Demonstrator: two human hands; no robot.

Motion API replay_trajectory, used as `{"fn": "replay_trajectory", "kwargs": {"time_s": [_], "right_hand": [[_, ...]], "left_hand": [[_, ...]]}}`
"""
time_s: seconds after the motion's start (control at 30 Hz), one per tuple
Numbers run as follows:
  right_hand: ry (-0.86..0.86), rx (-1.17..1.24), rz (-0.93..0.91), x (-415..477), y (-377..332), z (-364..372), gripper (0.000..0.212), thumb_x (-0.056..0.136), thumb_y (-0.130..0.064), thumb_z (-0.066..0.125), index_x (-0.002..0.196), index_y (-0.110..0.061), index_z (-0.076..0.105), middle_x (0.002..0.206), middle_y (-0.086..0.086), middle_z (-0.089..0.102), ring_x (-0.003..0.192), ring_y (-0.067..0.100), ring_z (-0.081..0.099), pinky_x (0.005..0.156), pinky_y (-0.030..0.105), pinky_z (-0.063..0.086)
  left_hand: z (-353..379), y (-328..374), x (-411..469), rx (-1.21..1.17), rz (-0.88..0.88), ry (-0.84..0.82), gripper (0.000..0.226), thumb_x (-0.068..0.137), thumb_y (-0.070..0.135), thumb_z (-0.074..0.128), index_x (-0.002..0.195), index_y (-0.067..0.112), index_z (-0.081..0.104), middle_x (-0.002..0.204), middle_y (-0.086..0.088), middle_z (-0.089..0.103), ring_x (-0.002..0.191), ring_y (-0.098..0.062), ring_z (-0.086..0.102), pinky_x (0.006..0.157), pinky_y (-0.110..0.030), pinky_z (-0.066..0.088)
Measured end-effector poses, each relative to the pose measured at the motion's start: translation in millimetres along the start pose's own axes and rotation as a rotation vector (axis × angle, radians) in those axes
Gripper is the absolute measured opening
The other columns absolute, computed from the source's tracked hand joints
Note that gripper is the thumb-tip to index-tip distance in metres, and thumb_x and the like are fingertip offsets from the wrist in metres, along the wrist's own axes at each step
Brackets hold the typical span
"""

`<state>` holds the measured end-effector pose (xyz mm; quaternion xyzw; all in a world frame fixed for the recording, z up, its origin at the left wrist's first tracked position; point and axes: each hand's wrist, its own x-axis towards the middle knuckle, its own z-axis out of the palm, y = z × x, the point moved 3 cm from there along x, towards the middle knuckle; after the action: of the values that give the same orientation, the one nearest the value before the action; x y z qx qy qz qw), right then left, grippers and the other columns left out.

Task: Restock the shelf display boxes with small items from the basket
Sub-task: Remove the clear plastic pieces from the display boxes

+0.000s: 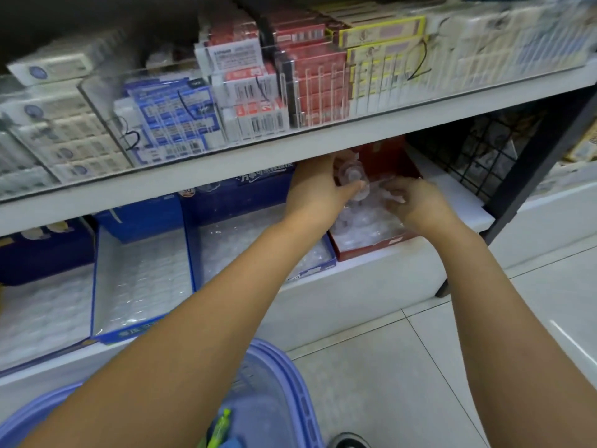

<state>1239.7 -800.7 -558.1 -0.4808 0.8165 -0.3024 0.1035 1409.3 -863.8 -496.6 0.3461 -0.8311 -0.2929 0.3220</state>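
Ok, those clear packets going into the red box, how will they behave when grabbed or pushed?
Probably light: the left hand seems to hold several clear packets at once. Their glossy wrap looks slippery, so a loose grip may let some slide out. They lie jumbled in the red box, so a push would likely shift the heap, not roll it.

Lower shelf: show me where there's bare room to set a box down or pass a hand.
Bare: the white board between the red box and the wire grid; also the floor tiles right of the basket. Crowded: the red box, where the left hand grips clear items beside the right hand, and the blue boxes side by side left of it.
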Motion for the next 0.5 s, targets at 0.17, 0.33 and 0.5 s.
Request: {"fn": "replay_trajectory", "kwargs": {"time_s": [0.17,0.33,0.5], "right_hand": [[0.004,-0.083,-0.07,-4,-5,-5,0.026,0.087,-0.01,0.057,0.11,-0.014,0.068,0.122,0.006,0.061,0.105,0.027,0.057,0.084,0.025,0.042],[-0.017,-0.105,-0.071,-4,-5,-5,0.025,0.087,-0.011,0.058,0.109,-0.015,0.07,0.123,0.006,0.059,0.106,0.027,0.057,0.086,0.028,0.043],[-0.007,-0.115,-0.04,1,-3,0,0.023,0.088,-0.015,0.057,0.107,-0.022,0.07,0.124,0.005,0.058,0.106,0.026,0.056,0.079,0.023,0.039]], "left_hand": [[34,-1,11,0.165,0.088,-0.107,0.036,0.079,0.023,0.074,0.111,0.018,0.059,0.109,0.0,0.063,0.096,-0.016,0.058,0.076,-0.025,0.044],[46,-9,10,0.321,0.073,-0.13,0.033,0.079,0.027,0.073,0.109,0.019,0.06,0.105,-0.003,0.063,0.096,-0.02,0.058,0.076,-0.033,0.049],[48,-8,3,0.549,0.195,-0.167,0.029,0.086,0.028,0.063,0.115,0.023,0.062,0.124,-0.001,0.055,0.119,-0.023,0.039,0.074,-0.029,0.038]]}}
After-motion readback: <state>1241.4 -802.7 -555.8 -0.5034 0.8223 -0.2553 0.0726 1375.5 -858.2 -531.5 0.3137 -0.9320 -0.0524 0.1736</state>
